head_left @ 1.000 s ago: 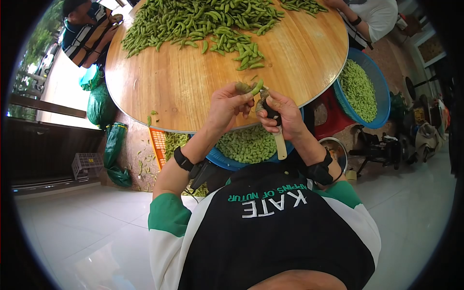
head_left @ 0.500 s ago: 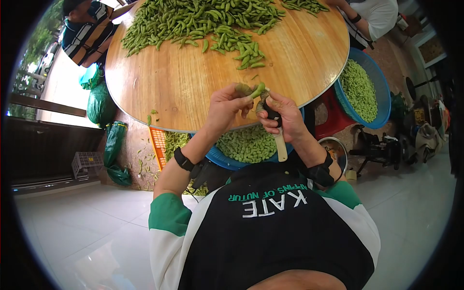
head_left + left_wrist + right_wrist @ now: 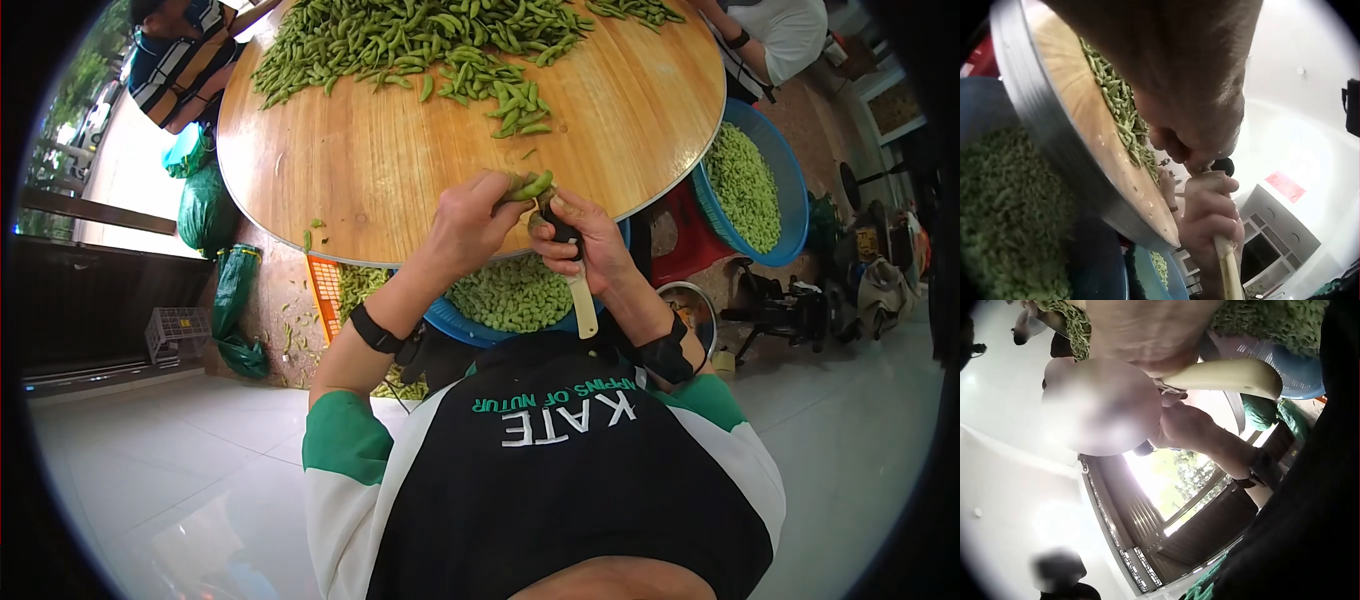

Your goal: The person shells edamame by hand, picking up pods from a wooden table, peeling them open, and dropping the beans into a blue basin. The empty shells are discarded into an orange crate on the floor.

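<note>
In the head view my left hand [image 3: 468,218] pinches a green soybean pod [image 3: 532,187] between thumb and forefinger, over the near edge of the round wooden table [image 3: 340,165]. My right hand [image 3: 592,238] is close beside it, fingers curled round a tool with a cream handle [image 3: 583,308] and a black upper part. The tool's working end, by the pod, is mostly hidden by fingers. Dark coverings show on some fingertips. The left wrist view shows the right hand [image 3: 1210,215] round the same handle [image 3: 1229,272]; in the right wrist view the handle [image 3: 1229,378] sticks out.
A large heap of pods [image 3: 400,45] covers the far tabletop. Shelled beans [image 3: 520,295] fill a blue basin below the hands; another blue basin [image 3: 795,205] stands right. An orange crate [image 3: 324,295] is at left. Two other people [image 3: 185,70] sit across the table.
The left hand has turned so more of its back shows, and the pod has tilted flatter and shifted slightly right. The right hand keeps its grip on the tool.
</note>
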Demonstrator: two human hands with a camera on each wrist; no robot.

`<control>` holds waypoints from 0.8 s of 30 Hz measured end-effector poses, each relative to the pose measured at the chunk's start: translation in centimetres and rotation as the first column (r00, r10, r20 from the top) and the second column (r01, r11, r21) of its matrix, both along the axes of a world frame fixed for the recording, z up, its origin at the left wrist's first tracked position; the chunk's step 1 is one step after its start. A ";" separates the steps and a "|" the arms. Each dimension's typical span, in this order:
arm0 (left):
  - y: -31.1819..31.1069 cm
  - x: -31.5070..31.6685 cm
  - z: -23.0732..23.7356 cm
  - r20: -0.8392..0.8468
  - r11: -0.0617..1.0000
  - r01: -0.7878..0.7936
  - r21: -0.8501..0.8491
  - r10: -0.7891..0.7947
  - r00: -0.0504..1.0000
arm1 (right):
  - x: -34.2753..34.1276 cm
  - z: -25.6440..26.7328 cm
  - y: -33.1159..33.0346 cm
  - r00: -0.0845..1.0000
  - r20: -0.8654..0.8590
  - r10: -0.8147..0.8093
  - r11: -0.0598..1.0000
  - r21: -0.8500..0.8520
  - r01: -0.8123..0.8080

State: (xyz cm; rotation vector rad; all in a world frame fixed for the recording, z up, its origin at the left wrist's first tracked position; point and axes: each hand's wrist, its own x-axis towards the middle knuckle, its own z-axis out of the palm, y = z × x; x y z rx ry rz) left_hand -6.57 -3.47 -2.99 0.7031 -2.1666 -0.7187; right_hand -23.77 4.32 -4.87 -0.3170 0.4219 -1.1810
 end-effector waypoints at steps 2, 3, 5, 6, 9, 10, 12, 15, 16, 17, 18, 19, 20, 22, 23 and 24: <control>-0.1 0.1 -0.2 -0.090 0.981 0.046 0.189 -0.030 0.995 | 0.0 -0.2 0.0 1.000 0.015 0.014 1.000 -0.002 -0.014; -0.1 0.1 -0.2 -0.183 0.924 0.107 0.368 -0.041 0.982 | 0.0 -0.3 0.0 1.000 0.007 0.015 1.000 -0.004 -0.015; 0.1 0.3 0.4 -0.225 0.798 0.127 0.589 0.010 0.974 | 0.0 -0.3 0.1 1.000 -0.002 0.015 1.000 -0.008 -0.015; 0.1 0.3 0.7 -0.253 0.621 0.156 0.768 0.071 0.965 | 0.1 -0.1 0.2 0.999 -0.042 0.009 0.999 -0.033 -0.011; 0.3 0.3 0.2 -0.407 0.348 0.344 0.872 0.127 0.905 | -0.2 0.0 0.8 0.993 -0.114 -0.007 0.998 -0.055 0.001; 0.6 0.3 0.0 -0.407 0.346 0.344 0.873 0.127 0.905 | -0.3 0.0 1.1 0.989 -0.146 -0.016 0.999 -0.050 0.009; 1.2 0.1 -0.2 -0.414 0.220 0.369 0.903 0.216 0.884 | -0.1 -0.1 1.5 0.965 -0.258 -0.054 0.996 -0.079 0.034; 1.3 0.0 -0.2 -0.443 0.121 0.426 0.897 0.252 0.860 | -0.4 -0.3 1.7 0.934 -0.349 -0.074 0.995 -0.094 0.043; 1.4 0.0 -0.4 -0.442 0.121 0.425 0.897 0.251 0.861 | -0.5 -0.5 1.8 0.941 -0.334 -0.055 0.996 -0.078 0.031; 1.5 0.0 -0.8 -0.445 0.112 0.431 0.895 0.246 0.861 | -0.5 -0.7 1.9 0.941 -0.333 -0.056 0.996 -0.078 0.032; 1.6 0.0 -1.0 -0.450 0.106 0.438 0.893 0.242 0.859 | -0.5 -1.0 2.0 0.886 -0.455 -0.090 0.991 -0.133 0.033; 1.8 -0.1 -1.1 -0.451 0.108 0.438 0.892 0.243 0.859 | -0.5 -1.0 2.1 0.814 -0.566 -0.129 0.982 -0.187 0.025; 2.3 -0.3 -1.2 -0.357 0.235 0.312 0.920 0.182 0.916 | -0.2 -1.0 2.1 0.815 -0.565 -0.129 0.982 -0.188 0.025; 3.4 -0.9 -1.2 -0.248 0.362 0.187 0.913 0.130 0.960 | 0.7 -0.5 2.2 0.441 -0.757 -0.483 0.864 -0.494 0.097; 3.9 -1.2 -0.9 -0.206 0.457 0.125 0.880 0.131 0.970 | 0.7 -0.6 2.2 0.441 -0.756 -0.484 0.863 -0.495 0.098; 4.2 -1.3 -0.7 -0.164 0.549 0.062 0.834 0.139 0.977 | 0.8 -0.7 2.2 0.240 -0.773 -0.587 0.806 -0.586 0.086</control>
